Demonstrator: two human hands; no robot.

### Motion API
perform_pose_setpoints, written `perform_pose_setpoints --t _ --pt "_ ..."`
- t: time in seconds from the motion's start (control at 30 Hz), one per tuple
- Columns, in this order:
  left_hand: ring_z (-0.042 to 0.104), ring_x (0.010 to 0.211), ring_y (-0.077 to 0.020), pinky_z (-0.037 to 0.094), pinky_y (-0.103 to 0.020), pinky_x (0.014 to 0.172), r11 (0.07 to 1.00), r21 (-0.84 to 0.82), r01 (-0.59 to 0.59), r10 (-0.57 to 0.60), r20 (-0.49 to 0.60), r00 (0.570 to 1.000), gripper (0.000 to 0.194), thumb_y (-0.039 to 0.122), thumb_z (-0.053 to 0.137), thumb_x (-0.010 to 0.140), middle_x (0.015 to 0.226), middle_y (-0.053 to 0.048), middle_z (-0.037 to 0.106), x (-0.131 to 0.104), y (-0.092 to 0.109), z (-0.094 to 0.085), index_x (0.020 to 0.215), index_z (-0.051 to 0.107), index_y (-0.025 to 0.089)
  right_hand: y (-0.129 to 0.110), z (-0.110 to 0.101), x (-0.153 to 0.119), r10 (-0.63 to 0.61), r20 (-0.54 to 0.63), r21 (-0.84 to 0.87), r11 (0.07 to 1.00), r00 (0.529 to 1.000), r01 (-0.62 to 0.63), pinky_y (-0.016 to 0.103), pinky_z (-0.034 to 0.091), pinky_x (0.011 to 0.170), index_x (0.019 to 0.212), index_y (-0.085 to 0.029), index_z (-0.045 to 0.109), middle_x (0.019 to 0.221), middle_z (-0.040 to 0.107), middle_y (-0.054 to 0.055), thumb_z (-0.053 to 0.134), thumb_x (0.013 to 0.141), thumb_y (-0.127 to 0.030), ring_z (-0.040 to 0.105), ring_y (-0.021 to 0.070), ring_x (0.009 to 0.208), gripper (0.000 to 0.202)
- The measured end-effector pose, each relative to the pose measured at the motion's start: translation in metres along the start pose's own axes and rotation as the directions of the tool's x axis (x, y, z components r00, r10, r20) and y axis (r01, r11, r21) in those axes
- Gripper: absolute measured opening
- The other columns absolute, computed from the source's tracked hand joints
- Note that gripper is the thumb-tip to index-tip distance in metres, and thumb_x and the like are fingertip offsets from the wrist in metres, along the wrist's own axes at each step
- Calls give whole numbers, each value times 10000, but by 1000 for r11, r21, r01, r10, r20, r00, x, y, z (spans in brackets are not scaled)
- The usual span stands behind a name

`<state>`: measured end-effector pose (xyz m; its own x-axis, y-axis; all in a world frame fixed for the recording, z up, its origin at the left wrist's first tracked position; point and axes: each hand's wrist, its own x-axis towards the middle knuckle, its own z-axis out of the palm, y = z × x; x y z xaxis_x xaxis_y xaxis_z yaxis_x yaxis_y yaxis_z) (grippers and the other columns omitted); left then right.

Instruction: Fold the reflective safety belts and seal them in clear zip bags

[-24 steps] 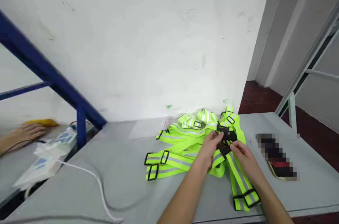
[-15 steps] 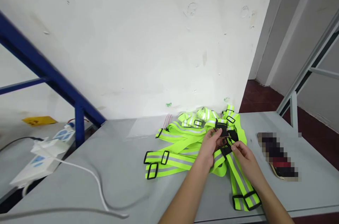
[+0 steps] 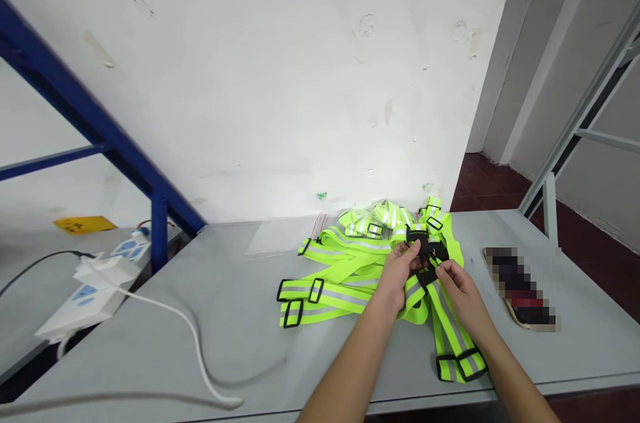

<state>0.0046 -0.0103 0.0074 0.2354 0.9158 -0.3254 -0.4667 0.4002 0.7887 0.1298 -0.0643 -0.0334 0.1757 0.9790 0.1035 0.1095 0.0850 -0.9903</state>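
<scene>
Fluorescent yellow-green elastic straps with silver reflective stripes (image 3: 345,299) lie in a loose heap, like reflective safety vests. My left hand (image 3: 395,279) is closed on a black plastic buckle (image 3: 424,246) among them, thumb on top. Close beside it, my right hand (image 3: 463,289) pinches part of the reflective vest by the lower black buckle piece (image 3: 427,275); its fingertips partly hide what they grip. Two striped straps (image 3: 450,329) hang down toward the table's front edge, ending in black slider frames (image 3: 471,364). More slider frames (image 3: 293,313) stick out at the heap's left.
Behind the heap are rolled straps in clear plastic (image 3: 393,213) against the white wall (image 3: 300,76). A pixelated dark phone-like object (image 3: 523,293) lies right on the grey table (image 3: 240,336). Left are a white power strip (image 3: 85,303), a white cable (image 3: 193,336) and a blue frame (image 3: 115,136).
The view has shifted slightly. Both hands stay at the black buckles with nearly the same grip, and the right fingertips have moved slightly up beside the left hand.
</scene>
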Motion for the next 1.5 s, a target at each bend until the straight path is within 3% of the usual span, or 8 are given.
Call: perform_pose_setpoints --t 0.33,0.8,0.97,1.1,1.2,1.3,1.4,1.5 --pt "710 805 -216 550 -294 760 1000 5 28 -28 77 997 350 356 778 717 888 -118 750 3 -2 -1 960 700 116 -2 0 0 7 -13 21 1000 1000 -6 239 309 545 753 -219 490 660 363 -49 540 853 -528 329 125 597 329" --pt "683 737 -240 528 -345 720 968 231 97 -118 76 990 390 405 856 573 826 -119 738 2 -15 -9 789 712 113 -5 -3 9 67 -156 90 995 985 -53 256 311 521 693 -222 482 610 401 -52 602 791 -572 346 125 563 383" --pt "669 753 -223 511 -315 704 958 287 20 -42 71 997 386 471 806 627 819 -93 731 2 -10 -6 792 699 139 -7 -1 10 110 -156 115 989 982 -93 256 298 497 667 -219 484 578 396 -57 637 747 -597 328 116 531 416" --pt "656 855 -232 493 -297 783 935 345 -77 48 91 995 372 520 711 720 835 -86 731 -6 11 -11 766 711 150 -8 -4 8 145 -133 131 983 980 -128 254 299 484 677 -209 527 552 414 -59 675 705 -603 337 114 513 422" --pt "648 926 -270 481 -337 853 771 607 -193 118 161 980 339 494 666 765 903 -87 733 -26 26 -23 865 737 178 -13 -8 5 171 -103 152 976 980 -154 255 322 492 685 -208 538 554 442 -57 690 686 -605 367 117 511 426" --pt "562 1149 -304 407 -410 998 414 833 -366 286 263 922 466 401 674 770 1245 -87 630 -54 28 -32 1210 632 253 -20 -5 1 192 -50 177 968 980 -181 260 368 509 716 -212 542 582 492 -43 686 706 -586 424 130 528 401" --pt "266 1404 -303 240 -476 1127 82 822 -563 240 532 812 821 205 710 690 1540 -23 311 -76 21 -36 1427 378 349 -29 4 -3 210 28 226 951 977 -211 271 432 567 790 -213 579 679 583 -11 673 739 -561 520 155 604 364" --pt "220 1424 -285 146 -524 1148 -76 816 -573 235 573 785 846 63 603 681 1540 -23 308 -81 14 -40 1436 353 353 -39 10 -6 213 164 248 936 963 -249 299 483 667 864 -223 631 799 646 18 642 772 -562 595 189 730 351"
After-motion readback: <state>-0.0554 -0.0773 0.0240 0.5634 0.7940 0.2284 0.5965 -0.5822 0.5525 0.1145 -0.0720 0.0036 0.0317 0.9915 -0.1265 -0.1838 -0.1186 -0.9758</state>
